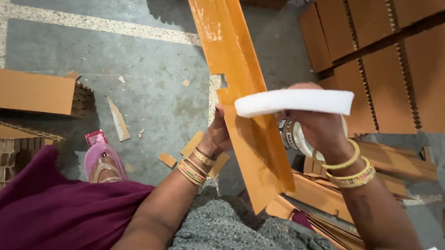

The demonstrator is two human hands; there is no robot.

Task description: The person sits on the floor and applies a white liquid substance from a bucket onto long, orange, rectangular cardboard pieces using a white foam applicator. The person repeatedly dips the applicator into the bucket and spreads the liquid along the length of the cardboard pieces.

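Left hand (217, 135) pinches orange cardboard strip (241, 90) edge to steady it; right hand (317, 121) fingers curled round white foam strip (294, 102) (tape roll (293, 135) underneath).

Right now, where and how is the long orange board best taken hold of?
Grip the orange board at its left long edge near the middle, coming in from the left, as the left hand does. It is long, thin and tilted, so pinching the edge steadies it. The right hand holds a white foam strip.
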